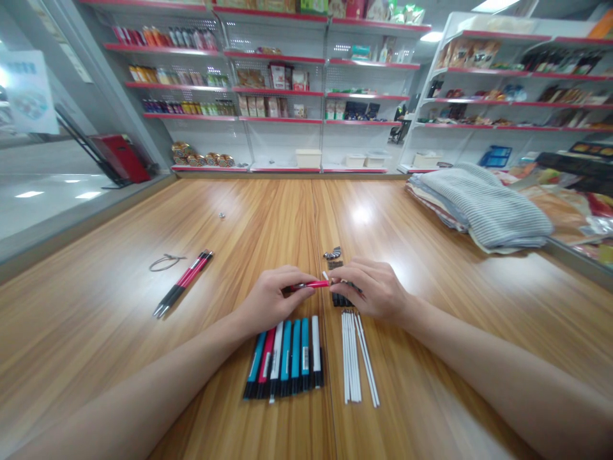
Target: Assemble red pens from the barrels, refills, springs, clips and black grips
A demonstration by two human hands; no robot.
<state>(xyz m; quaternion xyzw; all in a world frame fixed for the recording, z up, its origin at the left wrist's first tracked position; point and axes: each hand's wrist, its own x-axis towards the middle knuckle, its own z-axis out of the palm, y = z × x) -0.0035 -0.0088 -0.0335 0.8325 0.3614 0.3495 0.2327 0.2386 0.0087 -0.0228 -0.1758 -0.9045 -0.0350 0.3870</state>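
Observation:
My left hand [272, 299] is closed around a red pen barrel [311, 285], held level above the wooden table [431, 268]. My right hand [373, 289] pinches a thin white refill [326, 277] at the barrel's open end. Below my hands lies a row of several teal, red and white pen barrels [286, 358]. To their right lie several white refills [357, 354]. Small dark pen parts [340, 299] sit under my right hand, and a few more small parts [332, 254] lie just beyond it.
Two assembled red-and-black pens [184, 291] and a loop of rubber band [165, 262] lie to the left. Folded grey striped cloth [483, 204] is stacked at the right. Shop shelves [287, 89] with goods line the back wall.

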